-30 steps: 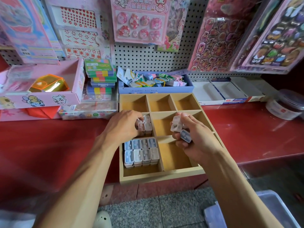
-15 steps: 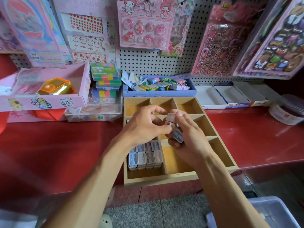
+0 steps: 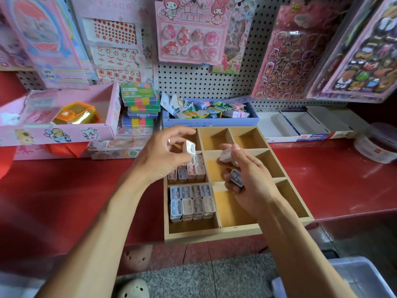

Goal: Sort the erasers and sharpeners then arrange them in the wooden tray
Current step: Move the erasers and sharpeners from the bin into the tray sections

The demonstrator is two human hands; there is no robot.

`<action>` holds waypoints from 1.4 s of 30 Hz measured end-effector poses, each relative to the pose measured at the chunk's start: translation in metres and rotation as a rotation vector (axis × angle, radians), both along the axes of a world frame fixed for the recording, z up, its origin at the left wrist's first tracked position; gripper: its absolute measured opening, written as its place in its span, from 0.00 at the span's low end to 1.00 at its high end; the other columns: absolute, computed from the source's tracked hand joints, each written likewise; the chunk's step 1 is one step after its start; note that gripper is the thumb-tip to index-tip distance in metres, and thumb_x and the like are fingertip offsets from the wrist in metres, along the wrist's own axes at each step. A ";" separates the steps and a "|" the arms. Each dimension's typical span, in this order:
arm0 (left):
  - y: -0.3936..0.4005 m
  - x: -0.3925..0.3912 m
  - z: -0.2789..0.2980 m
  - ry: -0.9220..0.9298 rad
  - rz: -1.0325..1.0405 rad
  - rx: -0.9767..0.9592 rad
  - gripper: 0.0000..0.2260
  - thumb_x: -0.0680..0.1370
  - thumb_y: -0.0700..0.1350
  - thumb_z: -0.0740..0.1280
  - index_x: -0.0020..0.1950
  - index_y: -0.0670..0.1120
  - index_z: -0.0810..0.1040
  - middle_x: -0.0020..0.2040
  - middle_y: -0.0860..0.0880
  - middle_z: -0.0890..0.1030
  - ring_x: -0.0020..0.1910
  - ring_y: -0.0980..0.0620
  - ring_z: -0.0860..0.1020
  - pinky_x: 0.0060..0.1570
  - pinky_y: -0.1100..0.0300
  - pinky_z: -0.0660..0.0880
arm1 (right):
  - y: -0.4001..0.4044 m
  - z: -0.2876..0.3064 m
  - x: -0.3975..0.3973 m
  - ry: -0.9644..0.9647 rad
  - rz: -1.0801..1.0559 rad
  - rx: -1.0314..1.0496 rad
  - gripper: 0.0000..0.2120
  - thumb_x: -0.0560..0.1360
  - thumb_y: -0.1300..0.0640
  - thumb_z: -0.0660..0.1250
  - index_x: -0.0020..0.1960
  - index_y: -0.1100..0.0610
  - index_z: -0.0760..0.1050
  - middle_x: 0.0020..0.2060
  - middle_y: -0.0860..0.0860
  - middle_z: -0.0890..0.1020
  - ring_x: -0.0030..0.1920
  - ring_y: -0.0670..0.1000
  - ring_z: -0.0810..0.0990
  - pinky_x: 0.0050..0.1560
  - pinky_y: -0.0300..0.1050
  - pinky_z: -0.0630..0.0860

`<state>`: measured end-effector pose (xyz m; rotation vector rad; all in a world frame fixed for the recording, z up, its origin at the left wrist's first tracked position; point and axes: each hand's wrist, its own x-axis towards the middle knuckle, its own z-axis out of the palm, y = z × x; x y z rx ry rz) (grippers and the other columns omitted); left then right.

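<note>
A wooden tray (image 3: 214, 233) with several compartments lies on the red counter. Its near-left compartment holds rows of small boxed sharpeners (image 3: 191, 202); the middle-left one holds pinkish sharpeners (image 3: 190, 172). My left hand (image 3: 160, 157) hovers over the middle-left compartment and pinches one white sharpener (image 3: 190, 147) between thumb and fingers. Over the tray's centre, my right hand (image 3: 247, 179) holds several sharpeners: a white one (image 3: 226, 155) at the fingertips and a blue one (image 3: 236, 177) lower in the palm.
A blue box (image 3: 210, 121) of mixed items stands behind the tray. A pink box (image 3: 58, 134) and stacked colour cases (image 3: 139, 104) are at left. White cartons (image 3: 300, 127) and a round tub (image 3: 378, 145) sit at right. Sticker packs hang on the pegboard above.
My left hand came from the middle-left compartment to my right hand, took one white sharpener from it, and has moved back left over the tray. The right hand stayed over the tray's centre.
</note>
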<state>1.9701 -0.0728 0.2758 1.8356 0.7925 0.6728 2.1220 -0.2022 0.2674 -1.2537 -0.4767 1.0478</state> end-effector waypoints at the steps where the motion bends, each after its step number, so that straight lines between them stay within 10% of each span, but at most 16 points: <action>1: 0.001 -0.002 -0.002 0.040 -0.003 0.038 0.20 0.68 0.37 0.74 0.53 0.58 0.81 0.58 0.58 0.82 0.58 0.60 0.78 0.62 0.57 0.73 | 0.000 0.000 0.000 0.006 -0.002 -0.010 0.14 0.83 0.50 0.61 0.55 0.57 0.80 0.43 0.56 0.77 0.29 0.46 0.71 0.25 0.36 0.61; 11: 0.007 -0.007 -0.023 0.346 0.072 0.214 0.10 0.67 0.40 0.77 0.41 0.53 0.82 0.33 0.52 0.81 0.28 0.62 0.75 0.28 0.71 0.67 | -0.004 -0.005 0.000 0.051 -0.017 -0.067 0.16 0.83 0.49 0.60 0.57 0.61 0.80 0.40 0.54 0.78 0.29 0.47 0.69 0.24 0.36 0.61; 27: 0.007 -0.004 -0.033 0.444 0.054 0.320 0.10 0.66 0.45 0.80 0.45 0.51 0.84 0.39 0.58 0.78 0.35 0.64 0.73 0.32 0.75 0.65 | -0.010 -0.004 0.006 0.055 -0.034 -0.086 0.17 0.83 0.49 0.61 0.59 0.60 0.80 0.40 0.53 0.80 0.30 0.46 0.71 0.25 0.36 0.64; 33: 0.012 -0.001 -0.041 0.481 0.017 0.350 0.11 0.67 0.44 0.80 0.46 0.52 0.84 0.54 0.54 0.82 0.49 0.54 0.78 0.51 0.58 0.74 | -0.010 -0.005 0.008 0.049 -0.025 -0.092 0.17 0.83 0.48 0.60 0.59 0.60 0.80 0.41 0.54 0.80 0.30 0.46 0.72 0.26 0.36 0.65; 42: 0.007 0.000 -0.019 0.244 0.064 0.311 0.09 0.68 0.50 0.78 0.46 0.52 0.83 0.40 0.58 0.80 0.36 0.62 0.76 0.34 0.71 0.70 | -0.007 -0.009 0.003 0.085 0.032 -0.040 0.15 0.83 0.51 0.60 0.59 0.59 0.80 0.42 0.54 0.81 0.30 0.47 0.71 0.24 0.36 0.62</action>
